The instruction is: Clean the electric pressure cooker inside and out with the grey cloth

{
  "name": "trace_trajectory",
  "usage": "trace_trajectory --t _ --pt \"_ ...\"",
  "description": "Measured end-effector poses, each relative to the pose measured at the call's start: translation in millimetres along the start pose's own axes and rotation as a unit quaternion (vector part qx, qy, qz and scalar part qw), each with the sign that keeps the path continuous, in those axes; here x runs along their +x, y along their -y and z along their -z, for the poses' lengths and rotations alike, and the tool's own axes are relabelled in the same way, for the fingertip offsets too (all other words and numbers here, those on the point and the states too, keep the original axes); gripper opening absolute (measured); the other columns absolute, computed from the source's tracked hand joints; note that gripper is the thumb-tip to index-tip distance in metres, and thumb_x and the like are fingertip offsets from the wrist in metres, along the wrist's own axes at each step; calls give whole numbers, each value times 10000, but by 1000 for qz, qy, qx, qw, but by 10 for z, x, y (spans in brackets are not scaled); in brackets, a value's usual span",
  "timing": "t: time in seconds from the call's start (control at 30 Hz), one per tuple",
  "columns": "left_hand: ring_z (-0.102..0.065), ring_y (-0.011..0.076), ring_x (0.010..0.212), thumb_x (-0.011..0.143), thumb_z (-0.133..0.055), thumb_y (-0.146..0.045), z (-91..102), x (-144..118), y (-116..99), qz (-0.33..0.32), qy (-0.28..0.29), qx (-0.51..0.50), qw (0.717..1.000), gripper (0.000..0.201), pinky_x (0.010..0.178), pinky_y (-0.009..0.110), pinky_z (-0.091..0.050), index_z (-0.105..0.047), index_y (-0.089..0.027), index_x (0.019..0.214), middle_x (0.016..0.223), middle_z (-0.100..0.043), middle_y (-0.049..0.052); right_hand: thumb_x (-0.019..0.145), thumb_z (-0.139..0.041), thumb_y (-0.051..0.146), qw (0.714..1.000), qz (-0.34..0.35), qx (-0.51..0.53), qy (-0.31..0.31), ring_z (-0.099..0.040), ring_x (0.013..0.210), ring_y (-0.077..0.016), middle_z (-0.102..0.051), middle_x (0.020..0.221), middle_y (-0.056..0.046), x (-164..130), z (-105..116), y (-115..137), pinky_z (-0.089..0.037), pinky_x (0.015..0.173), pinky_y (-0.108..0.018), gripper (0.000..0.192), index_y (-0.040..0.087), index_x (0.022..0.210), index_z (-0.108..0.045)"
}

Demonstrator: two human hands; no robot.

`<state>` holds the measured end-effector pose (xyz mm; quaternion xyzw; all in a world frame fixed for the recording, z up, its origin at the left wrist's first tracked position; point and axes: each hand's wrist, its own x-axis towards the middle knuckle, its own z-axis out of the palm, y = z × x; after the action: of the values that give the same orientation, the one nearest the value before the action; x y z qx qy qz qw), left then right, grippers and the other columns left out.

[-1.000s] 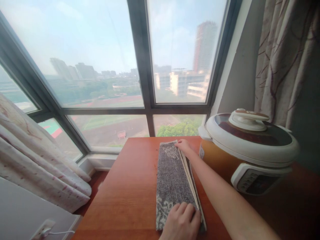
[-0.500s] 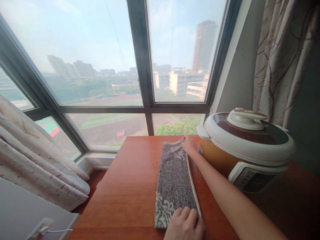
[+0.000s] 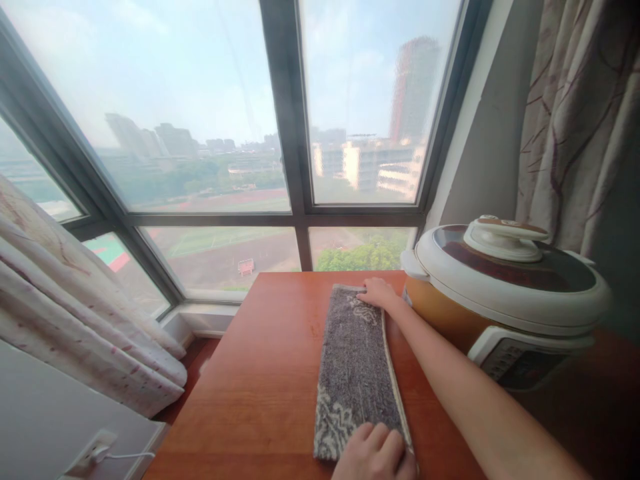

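A grey towel (image 3: 357, 360) with cream patterned ends lies folded into a long strip on the wooden table. My right hand (image 3: 377, 293) is at its far right corner, fingers bent over the far edge and thumb side on the cloth. At the near right corner, my left hand (image 3: 377, 453) has its fingers curled over the edge; the fingertips are hidden beneath the hand. Between the two hands the strip lies flat, its pale border running along the right side.
A white and brown electric cooker (image 3: 505, 280) stands on the right of the reddish-brown table (image 3: 240, 387), close beside my right forearm. Large windows rise behind the table. Curtains (image 3: 75, 300) hang at the left, near a wall socket with a white plug (image 3: 100, 453).
The towel's far edge has gone from slightly raised to flatter. My right hand has shifted a little inward over that corner. My left hand stays at the near corner, and the view has turned slightly.
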<state>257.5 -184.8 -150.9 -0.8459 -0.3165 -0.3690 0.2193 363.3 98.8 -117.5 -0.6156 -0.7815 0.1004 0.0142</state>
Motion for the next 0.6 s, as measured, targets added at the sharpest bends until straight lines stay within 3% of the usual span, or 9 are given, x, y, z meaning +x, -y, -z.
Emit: trace_trajectory --t 0.1,0.2,0.27,0.37,0.43,0.5,0.57,0.6 --pt "-391 137 511 890 -493 -78 -61 -45 -94 29 -19 33 999 279 508 322 -216 -461 -181 632 594 -395 -11 961 -607 369 1000 7 -8 21 -630 1069 -227 -605 1273 -94 1 50 4 -550 901 -443 349 185 1256 -589" --pt "-418 143 524 917 -504 -144 -100 -139 -74 37 0 21 999 240 521 318 -264 -495 -191 682 606 -441 -12 961 -607 367 999 38 -9 30 -630 1070 -227 -603 1277 -95 -39 117 58 -552 900 -440 349 185 1259 -588" --pt "-524 162 634 945 -521 -254 -113 -239 5 44 20 -6 999 188 607 309 -374 -549 -206 766 709 -560 2 959 -610 372 998 59 -9 27 -635 1056 -222 -609 1261 -92 -97 192 111 -555 890 -438 351 180 1253 -589" --pt "-618 217 948 967 -511 -340 -92 -398 150 51 15 0 999 157 842 343 -462 -628 -237 973 1008 -686 43 951 -606 316 996 88 -5 0 -648 972 -209 -669 1118 -81 -268 375 196 -541 834 -371 211 176 1100 -658" --pt "-613 219 1057 973 -510 -341 -17 -470 241 35 7 4 999 173 919 344 -469 -644 -257 1044 1127 -694 39 935 -592 258 993 116 1 -31 -642 957 -211 -691 1038 -70 -481 519 251 -500 804 -327 123 193 994 -679" --pt "-618 217 1093 973 -507 -381 120 -506 337 21 37 -18 999 221 935 337 -496 -647 -269 1104 1193 -687 36 937 -573 252 986 151 7 -67 -615 1030 -217 -687 1073 -50 -798 616 303 -462 822 -311 120 225 1006 -668" --pt "-624 231 1123 961 -508 -433 289 -532 447 67 82 -47 993 333 922 337 -536 -611 -253 1222 1259 -659 74 953 -562 274 976 190 14 -100 -581 1082 -213 -679 1085 -26 -1211 596 351 -434 845 -302 118 255 1026 -653" --pt "-627 235 1133 954 -518 -411 370 -549 503 130 83 -52 987 370 916 338 -552 -575 -239 1277 1278 -643 99 951 -567 257 961 237 16 -139 -586 1029 -210 -681 1034 -29 -1439 526 370 -431 817 -301 102 247 1010 -649"
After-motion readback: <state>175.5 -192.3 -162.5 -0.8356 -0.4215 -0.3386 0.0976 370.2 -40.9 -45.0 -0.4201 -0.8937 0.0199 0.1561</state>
